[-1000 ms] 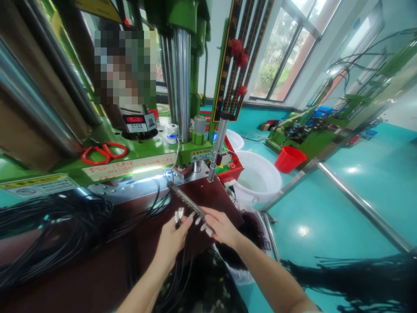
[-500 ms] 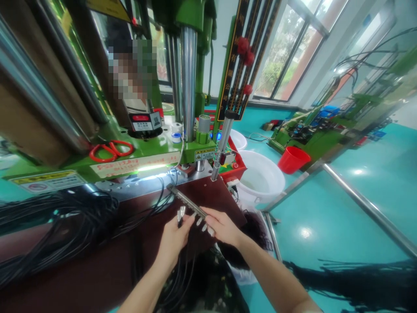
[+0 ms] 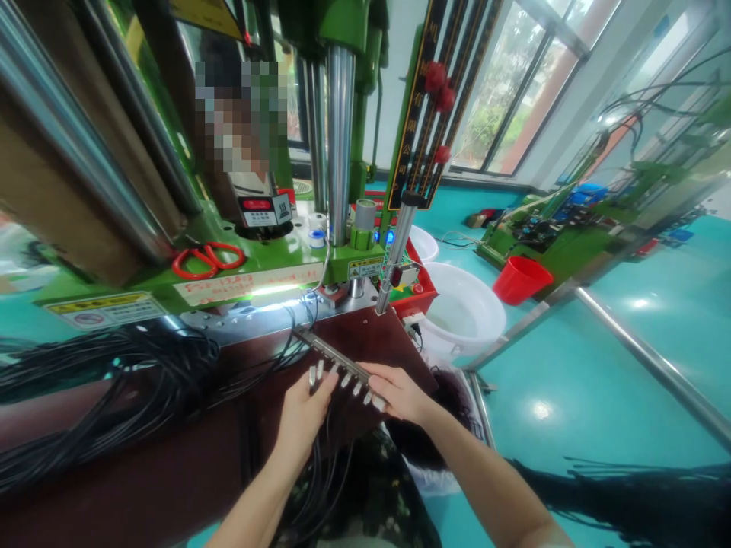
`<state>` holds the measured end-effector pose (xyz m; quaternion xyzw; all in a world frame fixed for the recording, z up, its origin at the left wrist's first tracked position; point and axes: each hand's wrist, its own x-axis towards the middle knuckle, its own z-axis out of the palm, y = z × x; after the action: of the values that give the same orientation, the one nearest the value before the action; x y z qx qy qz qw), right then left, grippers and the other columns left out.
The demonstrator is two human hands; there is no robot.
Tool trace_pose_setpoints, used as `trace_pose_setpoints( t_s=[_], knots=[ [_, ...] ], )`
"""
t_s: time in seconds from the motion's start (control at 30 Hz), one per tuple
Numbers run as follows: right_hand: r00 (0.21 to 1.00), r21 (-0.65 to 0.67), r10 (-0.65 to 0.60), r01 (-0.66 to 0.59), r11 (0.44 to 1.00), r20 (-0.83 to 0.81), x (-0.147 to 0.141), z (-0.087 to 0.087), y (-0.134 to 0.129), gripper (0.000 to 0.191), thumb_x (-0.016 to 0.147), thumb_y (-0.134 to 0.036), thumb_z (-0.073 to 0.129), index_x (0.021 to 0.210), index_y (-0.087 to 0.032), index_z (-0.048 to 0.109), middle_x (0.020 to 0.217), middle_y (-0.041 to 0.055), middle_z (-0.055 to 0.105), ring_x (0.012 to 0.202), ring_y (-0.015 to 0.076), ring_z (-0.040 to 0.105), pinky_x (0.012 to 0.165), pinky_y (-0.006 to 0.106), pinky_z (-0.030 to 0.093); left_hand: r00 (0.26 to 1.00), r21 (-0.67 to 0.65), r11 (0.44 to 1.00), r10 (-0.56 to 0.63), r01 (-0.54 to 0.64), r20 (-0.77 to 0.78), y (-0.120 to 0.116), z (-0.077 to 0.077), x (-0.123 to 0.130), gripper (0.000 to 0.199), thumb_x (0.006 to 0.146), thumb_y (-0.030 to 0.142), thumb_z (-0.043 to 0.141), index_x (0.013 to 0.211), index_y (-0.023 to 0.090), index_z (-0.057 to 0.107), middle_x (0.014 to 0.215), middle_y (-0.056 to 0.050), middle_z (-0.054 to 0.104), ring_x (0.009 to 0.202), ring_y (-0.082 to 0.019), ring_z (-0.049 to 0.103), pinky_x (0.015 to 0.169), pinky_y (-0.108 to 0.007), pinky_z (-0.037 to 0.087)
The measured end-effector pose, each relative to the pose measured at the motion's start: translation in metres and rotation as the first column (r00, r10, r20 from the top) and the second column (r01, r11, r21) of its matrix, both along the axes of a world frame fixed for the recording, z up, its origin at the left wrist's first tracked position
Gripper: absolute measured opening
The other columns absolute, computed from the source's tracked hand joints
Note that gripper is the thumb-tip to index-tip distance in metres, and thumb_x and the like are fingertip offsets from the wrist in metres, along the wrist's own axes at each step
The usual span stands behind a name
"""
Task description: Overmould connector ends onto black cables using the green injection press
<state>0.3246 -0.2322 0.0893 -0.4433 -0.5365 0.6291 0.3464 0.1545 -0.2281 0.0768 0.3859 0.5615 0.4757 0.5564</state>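
Observation:
A narrow metal bar lies slantwise over the front of the dark red table, with several silver connectors along its lower edge. My right hand grips the bar's near right end between thumb and fingers. My left hand is closed on silver connectors that stick up from its fingers, and its fingertips are beside the bar. Thin black cables hang down below my left hand.
Black cable bundles cover the table's left side. Behind is a green press with red-handled scissors on it. A white tub, a red bucket and a metal rail stand to the right. A partly blurred person is behind the press.
More connectors now show along the bar. My left hand has moved slightly toward the bar's far end; my right hand still holds the near end. The whole view has shifted slightly.

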Motion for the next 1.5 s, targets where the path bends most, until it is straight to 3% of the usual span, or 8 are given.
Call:
trace_pose_setpoints(
  t_s=[0.33,0.57,0.77,0.87,1.07,1.33,1.5],
  knots=[
    [0.997,0.032,0.064,-0.065,0.997,0.041,0.002,0.008,0.001,0.042,0.083,-0.037,0.047,0.119,-0.017,0.052,0.07,0.0021,0.053,0.047,0.0043,0.037,0.038,0.016,0.027,0.998,-0.005,1.0,0.019,-0.019,-0.053,0.0,-0.005,-0.003,0.039,0.054,0.052,0.065,0.063,0.016,0.053,0.038,0.009,0.036,0.033,-0.005,0.028,0.032,-0.018,0.02],
    [0.976,0.174,0.101,-0.135,0.975,0.191,0.003,0.007,0.001,0.043,0.084,-0.038,0.044,0.122,-0.018,0.048,0.072,0.0021,0.055,0.051,0.0058,0.042,0.047,0.019,0.037,0.995,0.002,1.0,0.017,-0.017,-0.096,0.0,-0.009,-0.006,0.039,0.056,0.053,0.062,0.061,0.016,0.051,0.037,0.009,0.034,0.032,-0.005,0.027,0.033,-0.018,0.021],
    [0.996,0.018,0.072,-0.073,0.997,0.061,0.002,0.003,0.003,0.044,0.082,-0.04,0.048,0.118,-0.016,0.051,0.069,0.0019,0.054,0.046,0.0042,0.036,0.038,0.016,0.026,0.998,0.025,0.999,0.048,-0.047,-0.036,-0.002,-0.004,-0.016,0.04,0.071,0.055,0.046,0.068,0.016,0.053,0.039,0.007,0.037,0.031,-0.005,0.028,0.031,-0.018,0.019],
    [0.998,-0.041,0.065,-0.064,0.997,0.023,0.002,0.001,0.003,0.044,0.08,-0.041,0.051,0.116,-0.017,0.053,0.072,0.0024,0.055,0.047,0.0038,0.036,0.039,0.016,0.025,0.998,-0.009,1.0,-0.029,0.029,-0.05,-0.001,-0.008,-0.023,0.038,0.072,0.054,0.045,0.063,0.017,0.048,0.037,0.009,0.032,0.03,-0.005,0.025,0.031,-0.017,0.017],
    [0.994,-0.028,0.101,-0.1,0.995,0.038,0.002,0.003,0.003,0.046,0.08,-0.042,0.05,0.119,-0.018,0.052,0.069,0.0014,0.054,0.045,0.0036,0.034,0.04,0.017,0.025,0.975,-0.022,0.983,-0.183,0.182,-0.128,0.005,-0.016,-0.025,0.041,0.071,0.056,0.046,0.058,0.017,0.043,0.038,0.008,0.032,0.031,-0.004,0.026,0.032,-0.017,0.018],
    [0.963,0.082,0.15,-0.172,0.982,0.224,0.005,0.008,0.003,0.047,0.082,-0.042,0.046,0.122,-0.019,0.049,0.076,0.003,0.057,0.048,0.0052,0.038,0.043,0.019,0.032,0.961,-0.092,0.957,-0.27,0.275,0.058,0.002,-0.008,-0.031,0.042,0.07,0.056,0.047,0.055,0.019,0.036,0.032,0.011,0.024,0.029,-0.002,0.017,0.031,-0.016,0.011],
    [0.945,0.11,0.189,-0.224,0.968,0.266,0.004,0.01,0.004,0.048,0.082,-0.042,0.045,0.124,-0.018,0.047,0.068,0.001,0.053,0.048,0.006,0.04,0.044,0.019,0.035,0.958,-0.119,0.951,-0.278,0.285,0.072,0.002,-0.008,-0.032,0.042,0.07,0.057,0.047,0.055,0.019,0.037,0.032,0.012,0.022,0.028,-0.002,0.016,0.031,-0.016,0.011]
  ],
)
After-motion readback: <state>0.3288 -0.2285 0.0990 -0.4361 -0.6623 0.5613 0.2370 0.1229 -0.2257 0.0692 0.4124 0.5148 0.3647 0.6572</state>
